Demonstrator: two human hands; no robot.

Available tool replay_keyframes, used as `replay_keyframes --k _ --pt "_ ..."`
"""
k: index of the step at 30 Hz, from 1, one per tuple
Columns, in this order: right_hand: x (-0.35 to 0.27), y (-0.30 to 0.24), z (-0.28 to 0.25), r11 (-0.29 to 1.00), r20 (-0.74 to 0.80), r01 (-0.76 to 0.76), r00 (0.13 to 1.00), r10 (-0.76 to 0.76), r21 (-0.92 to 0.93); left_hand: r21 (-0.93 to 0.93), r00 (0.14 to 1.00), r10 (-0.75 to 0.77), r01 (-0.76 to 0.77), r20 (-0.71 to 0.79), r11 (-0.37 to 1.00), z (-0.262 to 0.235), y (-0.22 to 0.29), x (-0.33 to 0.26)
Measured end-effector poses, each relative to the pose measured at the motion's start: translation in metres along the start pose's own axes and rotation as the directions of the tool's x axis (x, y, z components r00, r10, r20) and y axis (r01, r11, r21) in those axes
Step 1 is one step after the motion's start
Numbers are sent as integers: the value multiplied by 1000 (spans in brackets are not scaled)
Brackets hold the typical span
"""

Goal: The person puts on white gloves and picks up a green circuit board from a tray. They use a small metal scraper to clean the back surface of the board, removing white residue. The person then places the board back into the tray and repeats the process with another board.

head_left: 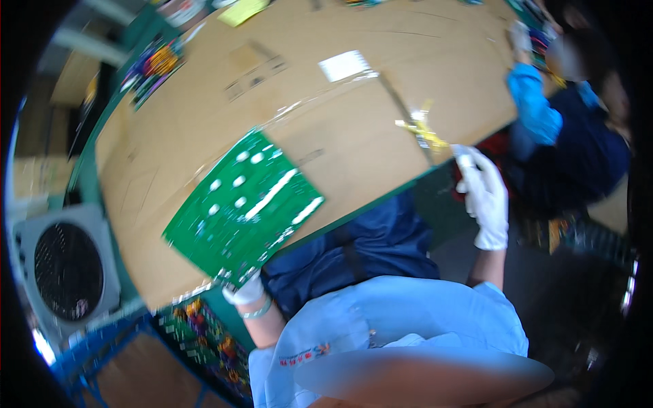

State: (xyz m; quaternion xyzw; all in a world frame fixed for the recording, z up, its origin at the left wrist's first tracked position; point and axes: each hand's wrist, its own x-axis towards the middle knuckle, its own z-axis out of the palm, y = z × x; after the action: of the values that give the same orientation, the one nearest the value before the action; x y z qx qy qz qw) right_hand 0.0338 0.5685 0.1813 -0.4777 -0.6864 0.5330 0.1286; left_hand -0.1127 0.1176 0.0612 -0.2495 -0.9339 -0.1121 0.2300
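A large green circuit board (238, 197) with white round parts and long white strips slants over the near left of the table. My left hand (246, 291), in a white glove, is closed on its lower corner; the fingers are partly hidden by the board. To the right, my gloved right hand (484, 197) is at the table's near edge. Its thumb and forefinger meet the end of a small yellow bundle of wire-like strands (423, 129), which looks gripped there. Motion blurs the bundle, so its exact kind is unclear.
Brown cardboard covers the table (462, 75). A white paper (343, 66) lies mid-table. Colourful parts (160, 61) are piled at the far left edge. A grey fan (67, 268) stands left. Beside me at right, a co-worker in a blue sleeve (534, 102) handles something. Boards with parts (204, 340) stand below left.
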Motion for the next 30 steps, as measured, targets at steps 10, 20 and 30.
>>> replay_keyframes --k 10,20,30 --pt "-1 -9 124 819 346 414 759 -551 398 -882 905 -310 378 290 281 13 5 0" --pt "7 -27 160 920 747 59 566 -350 387 -332 957 -260 287 126 898 19 -2 -11" --pt "6 -17 162 890 700 199 557 -448 411 -539 945 -301 323 132 778 7 7 4"
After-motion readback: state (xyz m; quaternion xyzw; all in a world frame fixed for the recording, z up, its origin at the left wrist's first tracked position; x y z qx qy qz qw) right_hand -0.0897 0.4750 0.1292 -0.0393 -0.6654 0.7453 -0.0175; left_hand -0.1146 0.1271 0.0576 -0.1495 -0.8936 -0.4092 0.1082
